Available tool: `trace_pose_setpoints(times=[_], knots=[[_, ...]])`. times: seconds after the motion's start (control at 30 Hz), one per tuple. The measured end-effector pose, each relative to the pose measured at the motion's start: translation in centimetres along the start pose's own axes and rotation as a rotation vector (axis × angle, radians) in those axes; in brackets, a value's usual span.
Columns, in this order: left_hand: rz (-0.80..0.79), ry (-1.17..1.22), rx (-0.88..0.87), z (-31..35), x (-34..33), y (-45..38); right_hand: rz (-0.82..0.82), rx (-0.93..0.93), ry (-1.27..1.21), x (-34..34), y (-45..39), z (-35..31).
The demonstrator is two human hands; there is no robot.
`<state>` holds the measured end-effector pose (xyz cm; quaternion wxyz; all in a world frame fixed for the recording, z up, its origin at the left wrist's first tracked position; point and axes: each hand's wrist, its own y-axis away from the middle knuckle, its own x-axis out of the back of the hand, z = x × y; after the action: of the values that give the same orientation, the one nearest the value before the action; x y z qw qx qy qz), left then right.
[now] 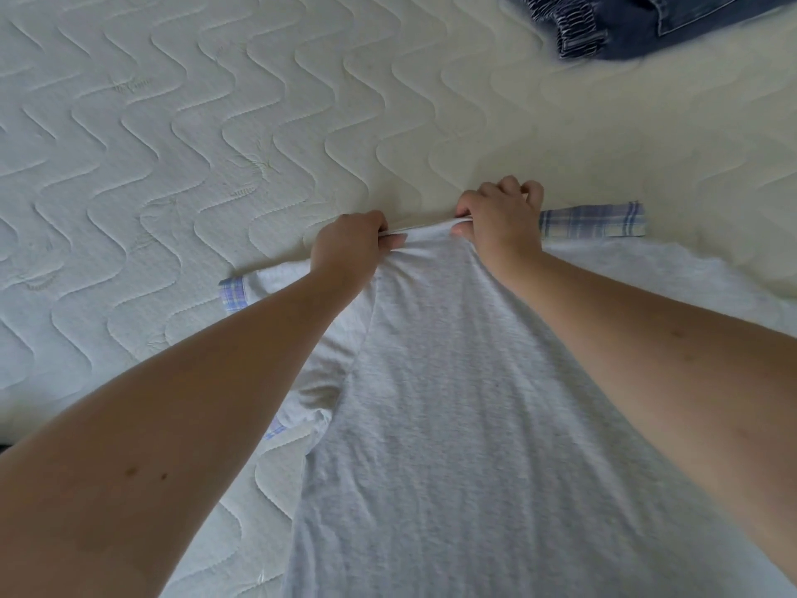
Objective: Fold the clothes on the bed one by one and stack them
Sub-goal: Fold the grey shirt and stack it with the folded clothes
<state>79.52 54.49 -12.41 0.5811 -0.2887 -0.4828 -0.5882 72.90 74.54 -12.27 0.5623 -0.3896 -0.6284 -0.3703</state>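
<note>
**Both hands at the far edge of a grey T-shirt**

A pale heather-grey cotton T-shirt [453,403] lies stretched along the bed, its soft knit faintly flecked and lightly creased near the top. Each short sleeve ends in a blue-and-white checked cuff: one cuff [593,220] lies flat out to the right, the other [233,293] peeks out on the left. Beneath it is the white quilted mattress [194,123], stitched in wavy, zigzag channels with a slightly puffy surface.

The left hand [349,248] and the right hand [500,213] sit close together at the shirt's far edge. The left fingers are curled under, with the thumb pressed on top, pinching the cloth. The right thumb and forefinger nip the same edge, and the remaining right fingers [524,189] curl loosely above the mattress. The fabric bunches into small folds just below both grips and runs back between the bare forearms.

A crumpled piece of dark blue denim [647,19] lies well apart at the far right corner.
</note>
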Motion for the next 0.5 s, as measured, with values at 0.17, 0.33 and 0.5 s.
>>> trace_pose_setpoints(times=[0.17,0.33,0.5], knots=[[-0.136,-0.023,-0.027,-1.5,0.5,-0.5,0.057,0.033,0.006,-0.8,1.4,-0.9],[-0.096,-0.006,0.06,-1.5,0.2,-0.2,0.17,0.056,-0.07,-0.9,5.2,-1.7],[-0.131,-0.102,0.126,-2.5,0.5,0.6,-0.055,0.11,-0.059,-2.9,8.8,-3.0]])
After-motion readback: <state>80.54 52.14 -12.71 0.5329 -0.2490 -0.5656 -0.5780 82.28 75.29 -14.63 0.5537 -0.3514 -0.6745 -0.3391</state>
